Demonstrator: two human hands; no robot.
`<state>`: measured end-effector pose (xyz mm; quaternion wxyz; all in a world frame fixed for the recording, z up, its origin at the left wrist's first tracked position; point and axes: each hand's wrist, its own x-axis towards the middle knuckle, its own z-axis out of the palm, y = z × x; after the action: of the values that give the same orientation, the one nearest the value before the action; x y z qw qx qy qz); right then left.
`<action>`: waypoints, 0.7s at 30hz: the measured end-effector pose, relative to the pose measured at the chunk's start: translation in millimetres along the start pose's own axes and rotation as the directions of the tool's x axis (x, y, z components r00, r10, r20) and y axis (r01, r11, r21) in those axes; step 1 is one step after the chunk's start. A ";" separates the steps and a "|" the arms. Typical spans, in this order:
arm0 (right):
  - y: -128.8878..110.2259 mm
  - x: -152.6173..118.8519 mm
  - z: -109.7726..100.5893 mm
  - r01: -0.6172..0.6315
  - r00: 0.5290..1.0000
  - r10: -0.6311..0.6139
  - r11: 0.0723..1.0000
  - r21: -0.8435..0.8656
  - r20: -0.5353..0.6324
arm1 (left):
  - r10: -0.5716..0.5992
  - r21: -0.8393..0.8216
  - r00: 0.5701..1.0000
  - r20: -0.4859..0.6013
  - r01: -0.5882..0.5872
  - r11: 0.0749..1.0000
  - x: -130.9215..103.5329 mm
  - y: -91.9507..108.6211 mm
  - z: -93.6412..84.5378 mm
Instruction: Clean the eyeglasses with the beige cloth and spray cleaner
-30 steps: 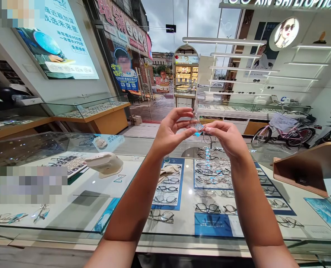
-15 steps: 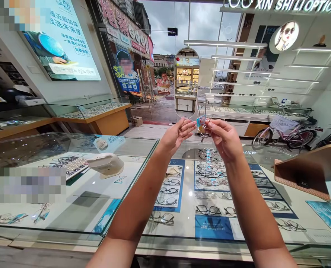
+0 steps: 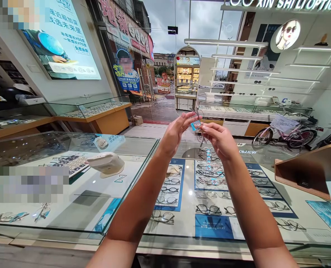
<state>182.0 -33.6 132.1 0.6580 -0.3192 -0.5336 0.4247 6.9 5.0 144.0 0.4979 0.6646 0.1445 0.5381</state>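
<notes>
Right hand (image 3: 222,140) is pinching glasses (image 3: 196,124) beside the left hand (image 3: 175,132), which might be gripping too (can't tell), so going easy is probably preventing bends.

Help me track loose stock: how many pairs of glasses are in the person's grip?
1: the glasses, pinched in the right grip, with the left grip close by, contact unclear. None other shows, though one could be hidden.

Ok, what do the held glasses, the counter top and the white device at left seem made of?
Held glasses: probably metal, judging by the thin wire-like outline; finish unclear.
Counter top: glass, transparent and glossy, with reflections and greenish edges.
White device: likely smooth plastic, from its evenly pale, rounded shell.
</notes>
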 end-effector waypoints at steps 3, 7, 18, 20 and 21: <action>0.2 -0.1 1.4 0.008 0.999 -0.008 1.000 0.009 -0.031 | -0.001 -0.061 1.000 -0.022 0.000 0.998 -2.5 1.3 3.4; 3.5 2.8 1.7 0.090 0.987 -0.090 0.996 -0.004 -0.132 | 0.247 0.295 0.892 -0.378 -0.137 0.946 -10.6 2.4 12.0; 14.6 -12.4 21.9 0.389 0.835 -0.548 0.656 -0.647 -0.054 | 0.039 0.421 0.960 -0.276 0.085 0.903 -14.6 3.2 14.9; 16.4 -14.2 24.6 0.430 0.795 -0.606 0.568 -0.702 -0.003 | 0.010 0.401 0.964 -0.266 0.101 0.911 -12.9 2.1 11.6; 17.2 -14.5 25.3 0.439 0.784 -0.621 0.537 -0.720 0.015 | -0.002 0.393 0.965 -0.260 0.108 0.913 -12.4 1.6 10.2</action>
<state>152.6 -40.0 116.5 0.6473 -0.4107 -0.6383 -0.0697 10.4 -9.9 139.0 0.3423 0.6740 0.3339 0.5630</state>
